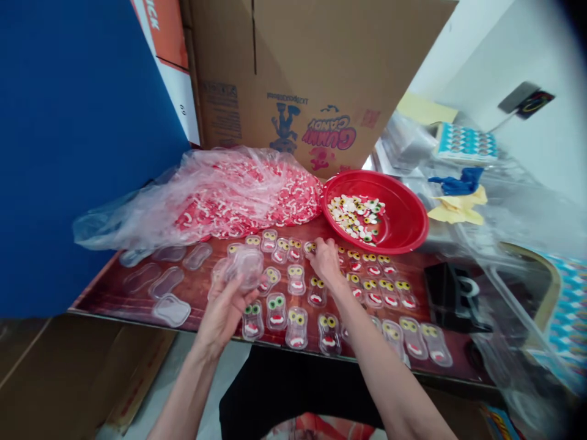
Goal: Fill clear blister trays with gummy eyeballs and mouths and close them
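Note:
My left hand point(229, 308) is closed around some clear plastic blister lids point(247, 266), held just above the table's left half. My right hand point(326, 263) reaches down to a clear blister tray point(310, 247) in the back row, with its fingers drawn together at the tray. Whatever may be between those fingertips is hidden. Rows of filled trays surround both hands, each with two gummy eyes and red-and-white gummy teeth, such as the green-eyed tray point(276, 311) and the yellow-eyed tray point(297, 327).
Several bare clear plastic pieces point(171, 310) lie at the table's left end. Behind them rests a plastic bag of red-and-white gummies point(247, 195), beside a red basin point(408, 214) with gummy eyes. A cardboard box point(321, 55) stands behind. A black object point(452, 296) sits right.

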Motion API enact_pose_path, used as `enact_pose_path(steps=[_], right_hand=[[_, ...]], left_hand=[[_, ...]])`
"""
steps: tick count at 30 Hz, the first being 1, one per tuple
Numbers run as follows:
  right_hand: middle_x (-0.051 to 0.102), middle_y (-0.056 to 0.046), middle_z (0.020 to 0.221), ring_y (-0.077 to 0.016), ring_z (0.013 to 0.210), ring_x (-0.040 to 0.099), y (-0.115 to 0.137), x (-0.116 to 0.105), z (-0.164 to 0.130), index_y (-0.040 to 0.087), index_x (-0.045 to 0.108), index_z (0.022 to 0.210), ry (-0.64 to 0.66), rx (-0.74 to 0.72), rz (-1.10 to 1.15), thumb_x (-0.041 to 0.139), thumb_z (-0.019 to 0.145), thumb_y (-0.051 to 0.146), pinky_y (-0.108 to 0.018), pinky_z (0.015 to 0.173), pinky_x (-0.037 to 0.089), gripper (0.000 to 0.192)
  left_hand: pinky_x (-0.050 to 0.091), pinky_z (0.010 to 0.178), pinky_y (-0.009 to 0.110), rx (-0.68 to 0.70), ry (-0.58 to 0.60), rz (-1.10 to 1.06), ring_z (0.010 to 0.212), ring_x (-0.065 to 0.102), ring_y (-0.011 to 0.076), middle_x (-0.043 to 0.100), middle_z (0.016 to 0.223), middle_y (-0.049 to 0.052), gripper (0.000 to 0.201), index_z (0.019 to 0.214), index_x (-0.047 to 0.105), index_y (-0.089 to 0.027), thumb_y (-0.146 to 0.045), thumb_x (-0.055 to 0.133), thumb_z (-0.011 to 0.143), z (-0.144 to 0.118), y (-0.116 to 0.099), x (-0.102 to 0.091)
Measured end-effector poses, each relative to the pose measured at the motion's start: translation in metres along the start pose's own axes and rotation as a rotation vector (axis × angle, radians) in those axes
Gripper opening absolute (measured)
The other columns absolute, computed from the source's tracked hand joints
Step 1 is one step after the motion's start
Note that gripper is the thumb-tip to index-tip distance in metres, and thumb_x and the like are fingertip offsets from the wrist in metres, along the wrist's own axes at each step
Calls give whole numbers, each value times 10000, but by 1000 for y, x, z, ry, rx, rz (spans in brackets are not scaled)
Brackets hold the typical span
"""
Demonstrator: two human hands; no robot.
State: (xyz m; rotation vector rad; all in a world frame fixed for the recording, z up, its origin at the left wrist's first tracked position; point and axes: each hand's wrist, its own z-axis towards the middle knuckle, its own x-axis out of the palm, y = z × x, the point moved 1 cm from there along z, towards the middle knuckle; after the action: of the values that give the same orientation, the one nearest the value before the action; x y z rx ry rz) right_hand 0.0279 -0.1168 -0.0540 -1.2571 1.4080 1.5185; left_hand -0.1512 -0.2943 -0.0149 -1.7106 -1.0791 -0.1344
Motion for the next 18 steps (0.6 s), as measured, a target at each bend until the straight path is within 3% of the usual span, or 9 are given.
enact_pose_path(steps=[3, 5, 8, 10, 13, 15, 18], right_hand=[[552, -214, 1249, -319, 1144, 531, 5, -12, -16, 77, 598, 1263, -100, -54, 122, 679, 825, 201, -433, 1015, 398, 462], [576, -192, 1241, -297, 1141, 541, 14, -20, -37, 92, 603, 1271, -163, -136, 335, 652, 859, 241, -421, 1013, 416, 441], [675, -92, 1097, -213, 949, 629, 30, -24, -73, 177, 605, 1280, -62, -231, 787, 613, 904, 365, -358, 897, 503, 421], [703, -68, 1061, -196, 877, 647, 38, -21, -90, 199, 602, 1293, -16, -199, 943, 681, 845, 376, -345, 846, 529, 488], [705, -83, 1122, -219, 952, 649, 37, -16, -99, 208, 616, 1301, -34, -142, 979, 727, 795, 344, -375, 891, 528, 536], [697, -88, 1163, -234, 1027, 638, 29, -16, -97, 222, 607, 1329, 17, -173, 991, 691, 829, 340, -394, 926, 519, 521], [656, -96, 1250, -240, 1124, 605, 14, -20, -93, 226, 572, 1382, 150, -294, 979, 644, 869, 332, -411, 981, 493, 529]], left_hand=[[573, 697, 277, 12, 22, 2, 904, 742, 225, 723, 1138, 57, 656, 1328, 534, -322, -229, 813, 742, -6, 15, 13], [573, 727, 277, 40, 23, 22, 940, 732, 215, 707, 1179, 53, 691, 1358, 507, -337, -242, 813, 746, -9, 25, 21], [569, 835, 294, 100, 39, 99, 1073, 689, 207, 647, 1318, 45, 647, 1349, 514, -336, -286, 797, 768, -12, 41, 31], [535, 954, 314, 170, 61, 185, 1183, 637, 213, 608, 1384, 47, 618, 1334, 530, -309, -301, 791, 773, -12, 50, 36], [464, 1070, 334, 216, 116, 300, 1259, 587, 222, 598, 1397, 54, 646, 1337, 525, -287, -295, 805, 755, -13, 57, 37], [470, 1063, 348, 144, 176, 321, 1246, 593, 220, 608, 1373, 49, 642, 1332, 511, -300, -304, 803, 760, -15, 56, 35], [531, 972, 371, -5, 238, 273, 1165, 628, 210, 640, 1280, 38, 475, 1218, 527, -296, -375, 757, 809, -17, 50, 33]])
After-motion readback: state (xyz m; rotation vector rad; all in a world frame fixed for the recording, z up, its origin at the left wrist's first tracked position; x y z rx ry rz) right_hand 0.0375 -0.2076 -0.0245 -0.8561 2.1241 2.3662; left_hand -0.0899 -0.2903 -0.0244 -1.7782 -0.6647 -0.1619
